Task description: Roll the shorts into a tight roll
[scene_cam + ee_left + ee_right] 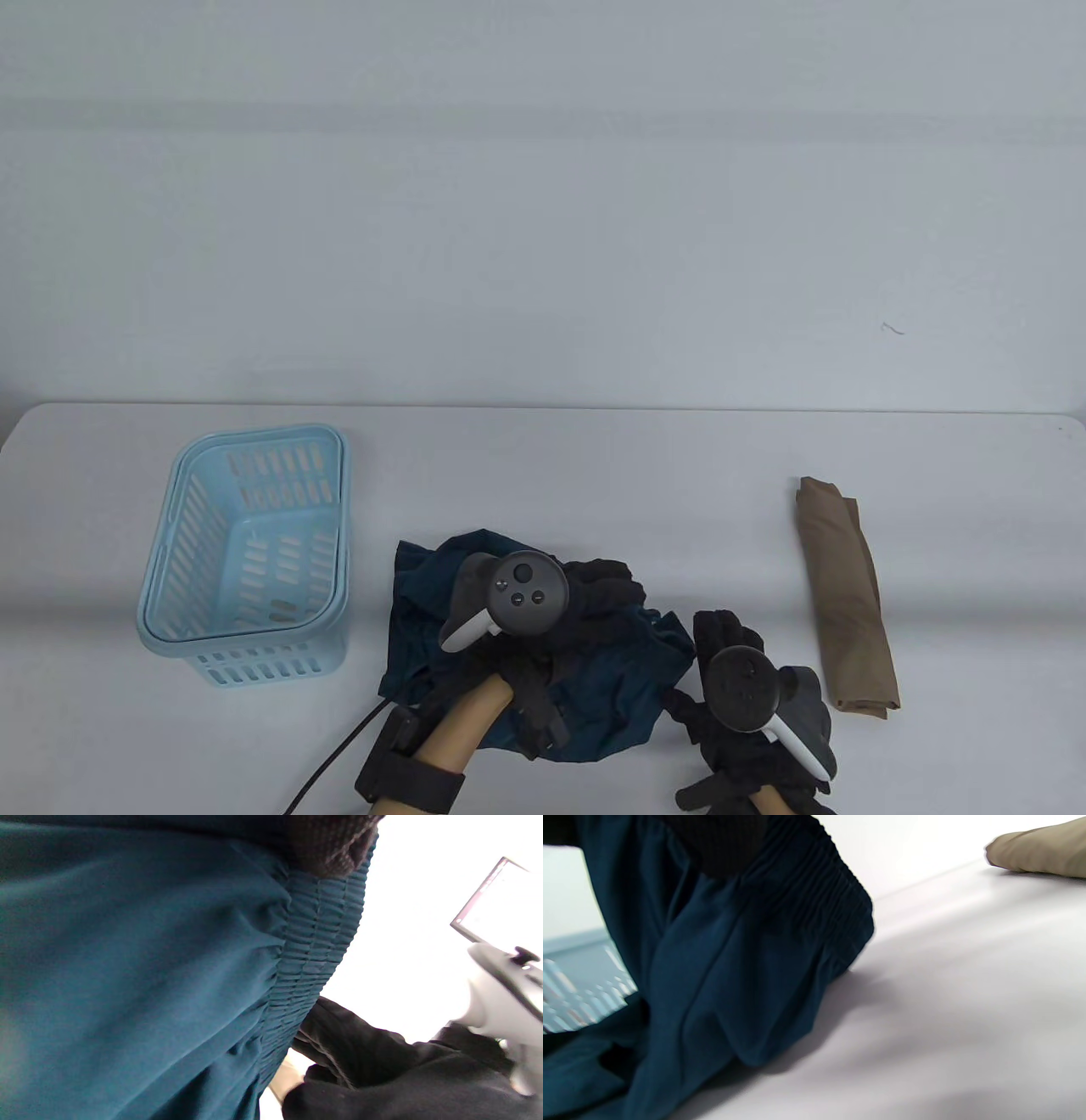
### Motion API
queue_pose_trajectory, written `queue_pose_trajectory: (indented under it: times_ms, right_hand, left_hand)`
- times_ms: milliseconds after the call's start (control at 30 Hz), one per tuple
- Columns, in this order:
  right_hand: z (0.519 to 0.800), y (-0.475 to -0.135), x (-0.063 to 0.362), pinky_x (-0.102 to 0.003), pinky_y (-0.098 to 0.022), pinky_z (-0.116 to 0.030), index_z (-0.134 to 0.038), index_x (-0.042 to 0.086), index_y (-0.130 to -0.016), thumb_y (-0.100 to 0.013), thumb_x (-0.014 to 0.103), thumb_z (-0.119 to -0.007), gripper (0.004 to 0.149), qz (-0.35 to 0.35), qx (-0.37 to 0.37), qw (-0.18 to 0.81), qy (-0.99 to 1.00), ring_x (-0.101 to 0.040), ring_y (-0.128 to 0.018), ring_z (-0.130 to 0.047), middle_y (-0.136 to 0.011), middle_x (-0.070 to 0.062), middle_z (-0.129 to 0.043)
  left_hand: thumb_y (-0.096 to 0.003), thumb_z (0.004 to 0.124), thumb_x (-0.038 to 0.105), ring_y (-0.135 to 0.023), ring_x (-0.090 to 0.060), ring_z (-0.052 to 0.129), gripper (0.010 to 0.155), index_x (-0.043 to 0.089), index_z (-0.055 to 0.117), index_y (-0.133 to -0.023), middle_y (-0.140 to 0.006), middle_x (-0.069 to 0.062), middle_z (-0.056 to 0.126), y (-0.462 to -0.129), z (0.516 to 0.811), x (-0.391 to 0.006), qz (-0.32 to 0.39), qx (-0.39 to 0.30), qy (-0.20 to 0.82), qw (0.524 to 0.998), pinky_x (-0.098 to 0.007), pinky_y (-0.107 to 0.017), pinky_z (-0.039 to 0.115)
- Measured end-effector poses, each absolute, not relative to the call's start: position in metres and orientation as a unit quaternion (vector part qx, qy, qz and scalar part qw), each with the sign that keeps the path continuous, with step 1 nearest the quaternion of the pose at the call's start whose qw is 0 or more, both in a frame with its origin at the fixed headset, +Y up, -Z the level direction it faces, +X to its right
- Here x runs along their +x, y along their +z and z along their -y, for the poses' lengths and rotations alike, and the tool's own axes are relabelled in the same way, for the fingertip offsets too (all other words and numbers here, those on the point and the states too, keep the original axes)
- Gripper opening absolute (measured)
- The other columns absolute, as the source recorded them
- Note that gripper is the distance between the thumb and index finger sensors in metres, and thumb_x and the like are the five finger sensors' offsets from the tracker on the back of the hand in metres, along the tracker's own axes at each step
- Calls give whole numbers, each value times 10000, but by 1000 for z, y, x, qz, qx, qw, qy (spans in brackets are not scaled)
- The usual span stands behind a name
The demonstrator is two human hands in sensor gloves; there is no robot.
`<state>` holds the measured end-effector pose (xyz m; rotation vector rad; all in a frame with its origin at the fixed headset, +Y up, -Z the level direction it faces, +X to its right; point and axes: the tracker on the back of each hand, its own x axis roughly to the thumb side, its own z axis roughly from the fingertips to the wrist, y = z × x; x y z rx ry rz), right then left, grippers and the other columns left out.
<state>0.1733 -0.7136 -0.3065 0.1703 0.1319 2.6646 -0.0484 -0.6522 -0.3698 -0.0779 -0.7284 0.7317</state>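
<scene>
The dark teal shorts (611, 688) lie crumpled near the table's front edge, partly lifted. My left hand (604, 592) grips the bunched fabric from above at its far side. In the left wrist view a gloved finger (335, 849) presses on the ribbed elastic waistband (314, 942). My right hand (719, 638) is at the shorts' right edge. In the right wrist view its gloved fingers (729, 844) hold the waistband (814, 895), and the fabric hangs down to the table. How the fingers lie under the cloth is hidden.
A light blue slotted basket (246, 552) stands at the left, with nothing in it. A rolled tan garment (848, 594) lies at the right, also in the right wrist view (1039, 853). A black cable (339, 755) runs off the front edge by my left wrist.
</scene>
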Motion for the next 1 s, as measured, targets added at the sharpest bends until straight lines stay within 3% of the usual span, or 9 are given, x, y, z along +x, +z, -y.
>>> queue_pose_trajectory:
  times_ms: [167,300,433,533,667,833,1000]
  right_hand:
    - [709,-304,167,-699,-712,-313,-185,120,-1097,-488,403,-712,853,-31,100,266,958,-481,-1053,-245,-1154,-186,-180]
    - [716,-305,161,-722,-695,-324,-339,147,-1091,-480,400,-728,768,-58,120,282,950,-474,-1057,-344,-1153,-154,-360]
    - [732,-308,153,-734,-684,-326,-542,174,-1042,-478,371,-748,633,-115,142,310,933,-468,-1051,-407,-1140,-144,-459]
    - [744,-309,146,-738,-679,-333,-585,187,-1024,-476,362,-752,599,-147,159,299,929,-469,-1048,-431,-1136,-143,-484]
    - [754,-309,132,-732,-678,-362,-750,208,-901,-470,353,-754,455,-159,181,280,929,-449,-1038,-507,-1100,-110,-597]
    - [753,-311,126,-731,-678,-381,-770,196,-874,-463,369,-754,446,-156,180,288,927,-434,-1025,-566,-1065,-98,-670]
    - [744,-314,137,-733,-676,-393,-779,175,-850,-461,382,-755,441,-136,164,291,933,-434,-1011,-600,-1043,-96,-702]
  left_hand:
    - [-544,700,313,-1009,-508,698,475,135,756,-981,-1098,-209,701,-358,646,-55,365,-31,322,873,-778,-652,340]
    - [-545,696,313,-1004,-504,714,471,139,763,-977,-1093,-208,715,-352,634,-59,363,3,350,864,-778,-655,351]
    - [-545,684,319,-994,-485,744,449,161,776,-954,-1078,-190,743,-345,618,-67,349,62,359,864,-777,-661,375]
    - [-548,675,308,-989,-493,744,443,148,774,-950,-1073,-199,741,-341,607,-74,336,84,383,857,-781,-662,379]
    - [-554,670,298,-991,-501,734,445,135,763,-958,-1078,-211,728,-338,592,-88,331,101,398,850,-787,-660,375]
    - [-551,680,297,-988,-494,746,438,143,775,-950,-1075,-201,739,-341,585,-112,299,129,375,868,-785,-660,385]
    - [-545,680,289,-983,-492,753,434,142,782,-940,-1067,-202,748,-353,588,-144,245,145,425,859,-784,-660,390]
